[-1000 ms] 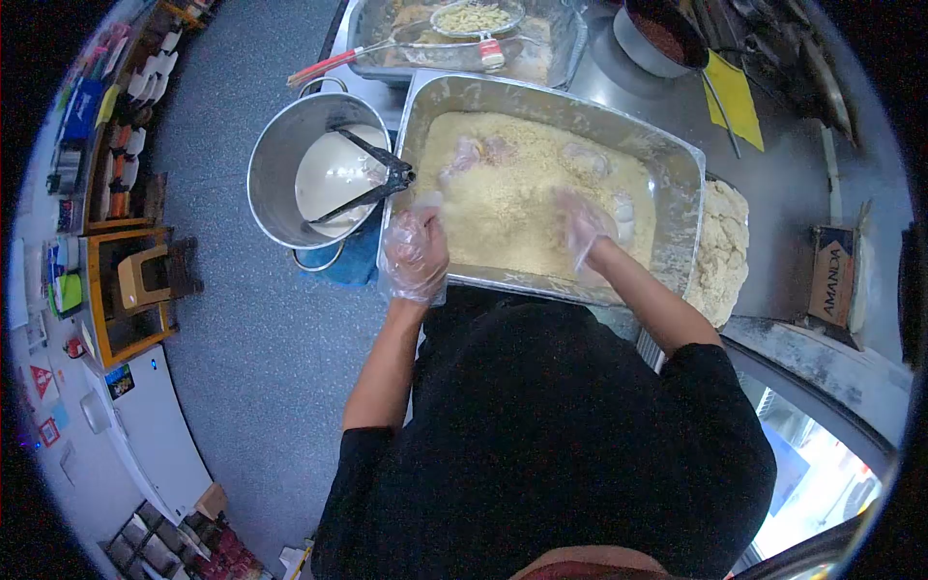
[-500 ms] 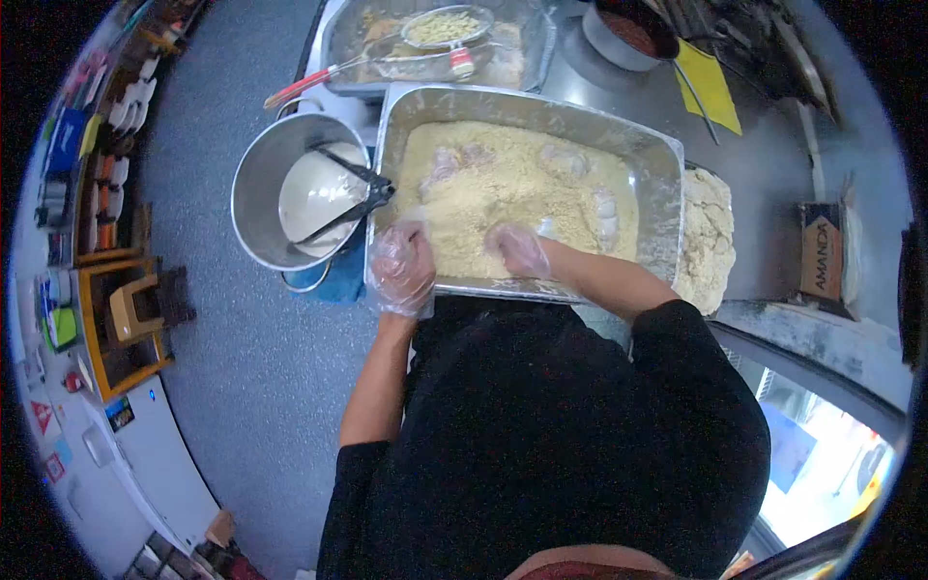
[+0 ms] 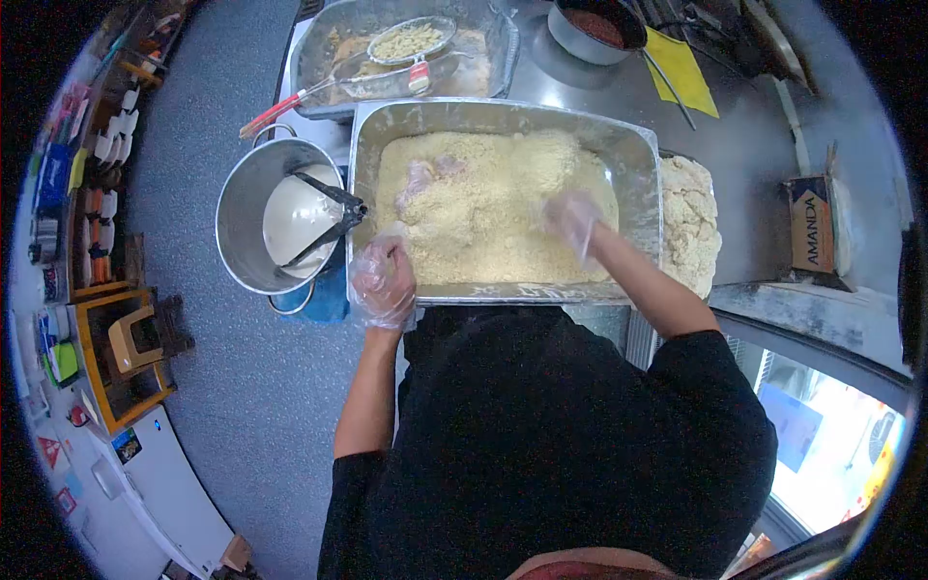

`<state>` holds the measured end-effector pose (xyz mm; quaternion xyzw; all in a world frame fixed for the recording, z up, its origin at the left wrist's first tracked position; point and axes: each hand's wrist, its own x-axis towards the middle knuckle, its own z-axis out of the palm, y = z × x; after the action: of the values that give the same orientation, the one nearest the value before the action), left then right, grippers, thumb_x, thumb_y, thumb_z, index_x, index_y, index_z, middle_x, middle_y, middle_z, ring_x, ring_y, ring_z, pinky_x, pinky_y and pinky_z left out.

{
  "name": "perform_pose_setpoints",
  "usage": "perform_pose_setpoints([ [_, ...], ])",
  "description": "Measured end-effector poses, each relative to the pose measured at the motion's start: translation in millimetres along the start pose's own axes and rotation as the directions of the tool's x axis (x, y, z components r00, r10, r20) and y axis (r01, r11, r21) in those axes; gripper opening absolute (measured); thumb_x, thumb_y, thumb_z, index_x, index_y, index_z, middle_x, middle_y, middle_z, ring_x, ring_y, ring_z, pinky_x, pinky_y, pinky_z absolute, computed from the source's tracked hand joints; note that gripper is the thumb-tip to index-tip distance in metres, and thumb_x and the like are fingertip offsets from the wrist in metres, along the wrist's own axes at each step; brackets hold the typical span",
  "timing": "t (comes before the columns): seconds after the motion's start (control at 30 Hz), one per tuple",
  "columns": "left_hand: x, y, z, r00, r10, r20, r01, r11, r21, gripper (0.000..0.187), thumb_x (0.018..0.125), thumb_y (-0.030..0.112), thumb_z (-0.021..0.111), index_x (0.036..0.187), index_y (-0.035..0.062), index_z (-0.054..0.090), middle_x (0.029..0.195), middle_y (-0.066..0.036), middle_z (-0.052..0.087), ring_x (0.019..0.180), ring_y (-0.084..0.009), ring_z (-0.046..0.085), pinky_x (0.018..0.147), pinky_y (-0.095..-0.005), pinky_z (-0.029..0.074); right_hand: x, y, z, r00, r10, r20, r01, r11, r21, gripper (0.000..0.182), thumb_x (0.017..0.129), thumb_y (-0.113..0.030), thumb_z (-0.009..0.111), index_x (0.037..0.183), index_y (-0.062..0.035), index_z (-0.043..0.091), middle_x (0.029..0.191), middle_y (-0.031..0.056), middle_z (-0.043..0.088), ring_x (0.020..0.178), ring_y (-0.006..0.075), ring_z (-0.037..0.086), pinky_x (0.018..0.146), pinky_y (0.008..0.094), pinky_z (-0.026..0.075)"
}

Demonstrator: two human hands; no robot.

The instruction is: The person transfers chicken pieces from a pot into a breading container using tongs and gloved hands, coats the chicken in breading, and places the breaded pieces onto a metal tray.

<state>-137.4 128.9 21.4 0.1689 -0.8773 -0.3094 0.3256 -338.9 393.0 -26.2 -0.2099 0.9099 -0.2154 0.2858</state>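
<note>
A deep metal tray holds pale yellow crumbs. Pinkish pieces lie partly covered at the left of the crumbs. My left hand, in a clear plastic glove, is closed at the tray's front left corner; what it holds, if anything, is hidden. Over the crumbs on the right side of the tray is my right hand, also gloved and blurred by motion, so its fingers cannot be made out.
Left of the tray stands a metal pot of white liquid with black tongs. Behind are a clear tub with sieves and a round pan. More crumbs fill a container at the right, near a cardboard box.
My right hand has moved rightward over the crumbs. Pale pieces at the right of the tray are now covered by crumbs. The view has shifted slightly; my left hand remains at the corner.
</note>
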Motion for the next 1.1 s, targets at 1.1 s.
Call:
perform_pose_setpoints([
  [1.1, -8.5, -12.3, 6.3, 0.999, 0.015, 0.043, -0.017, 0.999, 0.045, 0.01, 0.074, -0.001, 0.06, 0.083, 0.0036, 0.061, 0.078, -0.016, 0.063, 0.074, -0.0315, 0.062, 0.068, -0.0389, 0.049, -42.5, 45.1, -57.9, 0.996, 0.024, 0.085, -0.025, 1.0, 0.012, 0.027, 0.077, -0.016, 0.055, 0.096, -0.0005, 0.064, 0.091, 0.0177, 0.065, 0.088, 0.0312, 0.062, 0.081, 0.0386, 0.049],
])
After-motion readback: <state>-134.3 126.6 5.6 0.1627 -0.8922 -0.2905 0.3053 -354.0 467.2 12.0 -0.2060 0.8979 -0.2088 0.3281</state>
